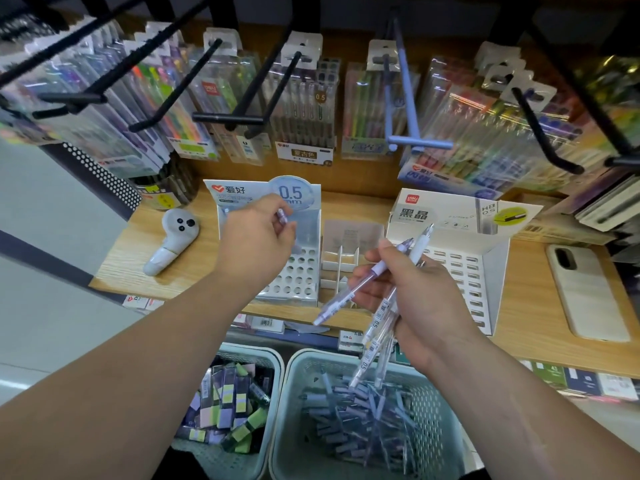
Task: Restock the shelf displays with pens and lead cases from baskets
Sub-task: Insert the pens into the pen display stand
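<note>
My left hand point(258, 237) pinches a single clear pen point(283, 216) above the white 0.5 mm pen display point(294, 271), whose round holes show bare. My right hand point(408, 292) grips a bundle of several clear pens point(377, 327), their tips pointing down toward the pale green pen basket point(346, 358). That basket holds many blue-capped pens. Left of it, a second basket point(273, 362) is filled with lead cases point(228, 400). A white slotted lead-case display point(467, 271) stands on the shelf at the right, its slots bare.
A small clear divider stand point(346, 258) sits between the two displays on the wooden shelf point(131, 258). A white controller point(169, 240) lies at the left, a phone point(585, 292) at the right. Black and blue pegboard hooks point(408, 98) with hanging pen packs project overhead.
</note>
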Tool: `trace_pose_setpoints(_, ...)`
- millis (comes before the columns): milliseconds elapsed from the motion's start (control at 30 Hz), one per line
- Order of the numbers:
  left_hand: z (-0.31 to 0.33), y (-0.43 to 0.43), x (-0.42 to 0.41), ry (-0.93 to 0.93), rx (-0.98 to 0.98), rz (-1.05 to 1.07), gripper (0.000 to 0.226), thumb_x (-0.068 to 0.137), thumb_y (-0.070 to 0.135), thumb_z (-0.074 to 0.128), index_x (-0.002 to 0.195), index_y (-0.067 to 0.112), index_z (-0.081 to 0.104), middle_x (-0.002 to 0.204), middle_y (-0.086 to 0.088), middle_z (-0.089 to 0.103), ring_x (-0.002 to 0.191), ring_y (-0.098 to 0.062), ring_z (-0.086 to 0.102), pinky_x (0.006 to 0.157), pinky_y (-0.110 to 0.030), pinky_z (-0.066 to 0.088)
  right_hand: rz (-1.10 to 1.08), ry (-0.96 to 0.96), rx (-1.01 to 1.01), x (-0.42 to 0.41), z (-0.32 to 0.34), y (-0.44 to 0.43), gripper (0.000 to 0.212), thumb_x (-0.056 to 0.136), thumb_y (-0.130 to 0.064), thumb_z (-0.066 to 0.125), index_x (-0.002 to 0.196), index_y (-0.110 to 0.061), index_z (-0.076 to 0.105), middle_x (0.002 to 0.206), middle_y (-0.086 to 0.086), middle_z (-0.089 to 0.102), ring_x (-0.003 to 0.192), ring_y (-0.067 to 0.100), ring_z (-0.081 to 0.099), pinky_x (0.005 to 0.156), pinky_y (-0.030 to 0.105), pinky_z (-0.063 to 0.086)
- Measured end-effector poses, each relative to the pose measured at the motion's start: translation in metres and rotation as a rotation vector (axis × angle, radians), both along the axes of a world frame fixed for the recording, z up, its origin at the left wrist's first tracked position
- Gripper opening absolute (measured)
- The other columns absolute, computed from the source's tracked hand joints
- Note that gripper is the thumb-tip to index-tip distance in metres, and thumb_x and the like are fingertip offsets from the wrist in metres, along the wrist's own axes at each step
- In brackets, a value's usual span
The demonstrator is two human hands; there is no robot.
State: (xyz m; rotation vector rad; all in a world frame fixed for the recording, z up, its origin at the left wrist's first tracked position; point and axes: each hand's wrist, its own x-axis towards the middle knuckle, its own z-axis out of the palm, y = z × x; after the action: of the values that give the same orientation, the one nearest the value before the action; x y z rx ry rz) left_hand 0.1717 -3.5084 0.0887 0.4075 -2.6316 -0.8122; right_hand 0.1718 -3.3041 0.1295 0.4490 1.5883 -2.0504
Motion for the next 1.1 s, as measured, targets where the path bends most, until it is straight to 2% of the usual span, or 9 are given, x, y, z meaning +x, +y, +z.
trace_pose_setpoints(133, 0.0, 0.003, -0.002, -0.004, -0.063, -0.017, 0.009, 0.09, 0.013, 0.07, 0.099, 0.013, 0.069, 0.064, 0.017, 0.049, 0.061, -0.011, 0.053, 0.068, -0.028, 0.048, 0.004, 0.008, 0.009, -0.003, -0.002, 0.003, 0.027, 0.1, -0.027, 0.061, 0.091, -0.003, 0.069, 0.075, 0.016, 0.071, 0.071, 0.028, 0.072, 0.059, 0.032, 0.059)
trace_pose_setpoints(400, 0.002, 0.005, -0.006, -0.035, -0.021, 0.025, 0.017, 0.088, 0.017, 0.073, 0.103, 0.017, 0.065, 0.065, 0.017, 0.055, 0.069, -0.013, 0.058, 0.069, -0.026, 0.045, 0.003, 0.01, 0.001, -0.004, -0.001, 0.006, 0.026, 0.1, -0.027, 0.061, 0.092, -0.004, 0.068, 0.073, 0.014, 0.071, 0.07, 0.027, 0.072, 0.059, 0.033, 0.06)
trace_pose_setpoints(500, 0.0, 0.005, -0.006, -0.016, -0.028, 0.035, 0.009, 0.091, 0.018, 0.072, 0.097, 0.015, 0.067, 0.065, 0.017, 0.055, 0.068, -0.014, 0.06, 0.069, -0.027, 0.049, 0.005, 0.011, 0.0, -0.003, -0.001, 0.006, 0.026, 0.1, -0.027, 0.061, 0.096, -0.002, 0.067, 0.073, 0.014, 0.072, 0.069, 0.026, 0.072, 0.06, 0.033, 0.061)
trace_pose_setpoints(667, -0.002, 0.003, -0.005, -0.036, -0.124, -0.005, 0.011, 0.092, 0.022, 0.071, 0.095, 0.013, 0.076, 0.078, 0.0, 0.07, 0.07, -0.014, 0.057, 0.067, -0.024, 0.042, 0.0, 0.013, 0.013, -0.004, 0.0, 0.006, 0.027, 0.1, -0.027, 0.061, 0.096, -0.002, 0.068, 0.073, 0.014, 0.072, 0.068, 0.026, 0.072, 0.062, 0.035, 0.062)
trace_pose_setpoints(767, 0.004, 0.007, 0.001, -0.001, -0.13, -0.017, 0.01, 0.091, 0.023, 0.071, 0.087, 0.014, 0.075, 0.072, 0.003, 0.069, 0.063, -0.013, 0.055, 0.063, -0.027, 0.047, -0.029, 0.011, 0.04, -0.005, 0.001, 0.007, 0.029, 0.099, -0.028, 0.062, 0.089, -0.003, 0.069, 0.075, 0.015, 0.072, 0.068, 0.026, 0.071, 0.064, 0.037, 0.061)
trace_pose_setpoints(833, 0.015, 0.02, 0.008, -0.06, 0.178, 0.0, 0.02, 0.094, 0.029, 0.067, 0.08, 0.017, 0.073, 0.069, 0.003, 0.069, 0.058, -0.013, 0.057, 0.057, -0.028, 0.049, -0.062, 0.002, 0.062, -0.007, 0.001, 0.008, 0.031, 0.099, -0.03, 0.062, 0.086, -0.003, 0.069, 0.077, 0.015, 0.071, 0.07, 0.025, 0.07, 0.063, 0.037, 0.06)
trace_pose_setpoints(900, 0.024, 0.039, 0.019, -0.295, 0.617, -0.093, 0.029, 0.098, 0.035, 0.06, 0.083, 0.015, 0.074, 0.075, -0.007, 0.072, 0.055, -0.017, 0.058, 0.049, -0.024, 0.046, -0.1, 0.006, 0.08, -0.008, 0.0, 0.01, 0.033, 0.099, -0.035, 0.061, 0.084, -0.006, 0.069, 0.074, 0.011, 0.068, 0.066, 0.022, 0.067, 0.063, 0.035, 0.057)
trace_pose_setpoints(967, 0.024, 0.051, 0.032, -0.511, 0.8, -0.264, 0.033, 0.101, 0.034, 0.056, 0.09, 0.008, 0.073, 0.081, -0.016, 0.073, 0.055, -0.023, 0.059, 0.046, -0.024, 0.042, -0.142, 0.023, 0.099, -0.01, 0.0, 0.009, 0.035, 0.1, -0.038, 0.06, 0.081, -0.01, 0.067, 0.065, 0.006, 0.065, 0.057, 0.018, 0.062, 0.063, 0.034, 0.053)
trace_pose_setpoints(1100, 0.017, 0.049, 0.045, -0.488, 1.174, -0.313, 0.017, 0.094, 0.016, 0.065, 0.104, 0.005, 0.072, 0.08, -0.015, 0.07, 0.057, -0.024, 0.065, 0.049, -0.026, 0.051, -0.166, 0.054, 0.148, -0.011, -0.001, 0.005, 0.036, 0.1, -0.042, 0.057, 0.08, -0.014, 0.066, 0.053, 0.001, 0.056, 0.048, 0.016, 0.056, 0.057, 0.029, 0.043)
